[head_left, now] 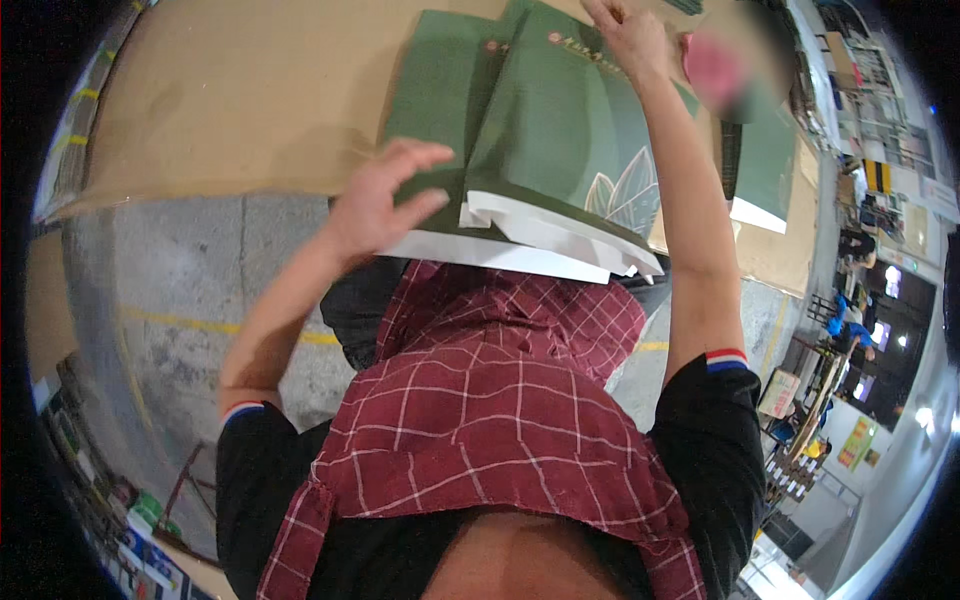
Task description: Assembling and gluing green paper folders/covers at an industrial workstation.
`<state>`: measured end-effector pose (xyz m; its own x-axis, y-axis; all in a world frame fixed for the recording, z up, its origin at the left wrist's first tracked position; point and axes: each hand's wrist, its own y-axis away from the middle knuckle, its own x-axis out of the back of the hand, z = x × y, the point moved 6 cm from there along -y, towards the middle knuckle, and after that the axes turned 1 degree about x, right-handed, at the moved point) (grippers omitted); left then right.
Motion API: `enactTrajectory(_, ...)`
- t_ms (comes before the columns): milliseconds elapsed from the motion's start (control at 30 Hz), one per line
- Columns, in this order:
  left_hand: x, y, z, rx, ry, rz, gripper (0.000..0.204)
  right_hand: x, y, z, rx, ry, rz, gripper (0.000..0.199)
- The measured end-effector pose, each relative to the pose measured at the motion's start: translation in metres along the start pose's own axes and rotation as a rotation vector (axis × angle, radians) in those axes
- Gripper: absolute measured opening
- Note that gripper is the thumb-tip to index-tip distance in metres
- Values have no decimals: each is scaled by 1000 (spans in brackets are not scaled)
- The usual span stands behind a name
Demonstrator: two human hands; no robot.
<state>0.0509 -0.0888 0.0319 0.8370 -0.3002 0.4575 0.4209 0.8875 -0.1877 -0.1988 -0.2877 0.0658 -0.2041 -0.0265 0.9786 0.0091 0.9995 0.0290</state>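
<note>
A flat green paper bag (560, 130) with a pale leaf outline lies in front of me, its near end showing loose, creased white flaps (560, 230). It overlaps another green bag (430, 90) beneath it to the left, with a white strip along its near edge. My left hand (390, 195) is open over the near left edge of the lower bag, thumb and fingers apart. Reaching to the far end of the upper bag, my right hand (635, 40) has its fingers bent together beside the printed corner. Whatever they pinch is too small to make out.
Brown cardboard (240, 100) covers the table under the bags. Right of my right forearm lie another green piece (765, 160) with a white edge and a dark strip (732, 160). Beyond sits a pink round thing (712, 68), partly blurred. Shelves and work areas line the far right.
</note>
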Motion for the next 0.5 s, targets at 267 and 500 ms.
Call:
enactTrajectory(267,-43,17,-5,30,-74,-72,51,26,133,-36,654,-181,287,18)
enactTrajectory(500,-43,-13,-19,167,18,-255,43,21,242,145,25,-545,83,28)
